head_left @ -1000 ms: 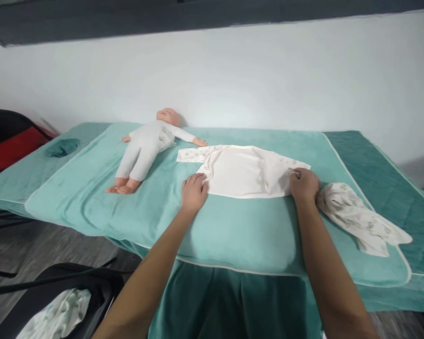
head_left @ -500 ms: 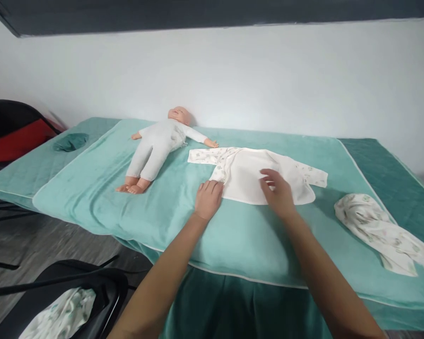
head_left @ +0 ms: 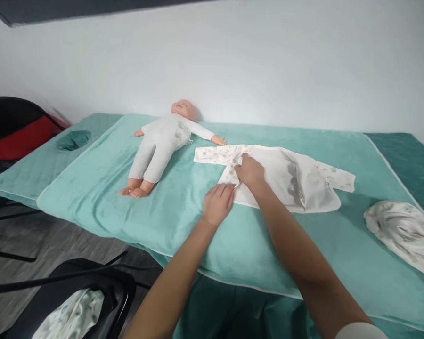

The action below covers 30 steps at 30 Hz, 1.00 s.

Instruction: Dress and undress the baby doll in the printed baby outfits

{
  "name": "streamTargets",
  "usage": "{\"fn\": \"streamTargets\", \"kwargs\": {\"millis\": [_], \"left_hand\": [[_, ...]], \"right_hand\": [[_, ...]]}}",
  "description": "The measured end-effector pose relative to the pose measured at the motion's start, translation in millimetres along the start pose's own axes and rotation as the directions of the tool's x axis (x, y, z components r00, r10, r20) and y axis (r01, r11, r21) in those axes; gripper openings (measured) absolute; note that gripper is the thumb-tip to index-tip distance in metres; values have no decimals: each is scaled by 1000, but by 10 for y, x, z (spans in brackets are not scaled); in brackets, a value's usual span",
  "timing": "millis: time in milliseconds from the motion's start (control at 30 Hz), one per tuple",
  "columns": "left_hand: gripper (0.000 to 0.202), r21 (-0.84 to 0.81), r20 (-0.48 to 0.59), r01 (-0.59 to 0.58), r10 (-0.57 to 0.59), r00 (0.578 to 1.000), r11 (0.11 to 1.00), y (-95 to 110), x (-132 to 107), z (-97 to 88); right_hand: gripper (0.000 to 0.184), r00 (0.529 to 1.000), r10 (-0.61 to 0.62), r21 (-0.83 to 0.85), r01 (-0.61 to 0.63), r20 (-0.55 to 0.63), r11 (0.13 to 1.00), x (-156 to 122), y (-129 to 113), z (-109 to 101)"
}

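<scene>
A white baby garment with a faint print lies spread on the light teal towel. My left hand rests at the garment's near left corner, fingers curled down onto the hem. My right hand has crossed over to the garment's left part and its fingers are pinched on the fabric there. A baby doll in a pale grey suit lies on its back to the left, one arm reaching toward the garment's sleeve.
A crumpled printed cloth lies at the towel's right end. A dark green cloth sits at the far left of the bed. A black chair holding another printed cloth stands near left. A wall runs behind the bed.
My right hand left the garment's right edge and slid across to its left side beside my left hand. The view shifted right to left, and the garment's right part now shows a fold.
</scene>
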<state>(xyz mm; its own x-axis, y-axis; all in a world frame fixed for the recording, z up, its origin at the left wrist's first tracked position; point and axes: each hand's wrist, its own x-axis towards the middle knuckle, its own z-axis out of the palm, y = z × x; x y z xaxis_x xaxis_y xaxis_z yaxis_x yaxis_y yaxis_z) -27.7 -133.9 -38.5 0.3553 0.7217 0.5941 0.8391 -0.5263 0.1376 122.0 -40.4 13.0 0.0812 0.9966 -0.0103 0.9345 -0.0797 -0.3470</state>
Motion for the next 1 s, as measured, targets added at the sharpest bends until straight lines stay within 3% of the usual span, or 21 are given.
{"fn": "streamTargets", "kwargs": {"millis": [200,300,400,533,633,700,767,833,900,1000], "left_hand": [[25,56,59,-77,74,996,995,89,45,-13],[22,21,45,-111,110,993,994,114,59,-19],[20,-4,11,-105,105,994,994,109,64,-19],[23,-56,1,-30,30,1000,998,85,53,1],[27,-187,-25,132,-139,990,974,52,39,37],[29,-310,-68,275,-310,948,910,17,39,61],[31,-418,-113,398,-481,869,817,-22,51,79],[31,-493,-158,462,-598,786,737,-56,70,90],[29,-529,-194,474,-644,740,704,-78,91,97],[24,-519,-230,465,-642,731,717,-90,111,97]], "right_hand": [[33,981,-4,32,11,-194,999,20,129,14],[40,985,-37,36,44,-166,998,-5,90,16],[41,995,14,51,-9,-100,999,3,99,1],[38,992,106,194,-91,-67,977,70,243,-17],[36,988,126,423,-76,-92,903,135,356,0],[35,989,119,631,-40,-83,775,183,389,33],[42,996,50,803,32,-76,595,230,380,84],[49,991,-51,864,131,-122,485,268,342,151],[46,976,-119,832,217,-182,510,286,300,222],[36,964,-161,721,265,-211,640,266,274,299]]}}
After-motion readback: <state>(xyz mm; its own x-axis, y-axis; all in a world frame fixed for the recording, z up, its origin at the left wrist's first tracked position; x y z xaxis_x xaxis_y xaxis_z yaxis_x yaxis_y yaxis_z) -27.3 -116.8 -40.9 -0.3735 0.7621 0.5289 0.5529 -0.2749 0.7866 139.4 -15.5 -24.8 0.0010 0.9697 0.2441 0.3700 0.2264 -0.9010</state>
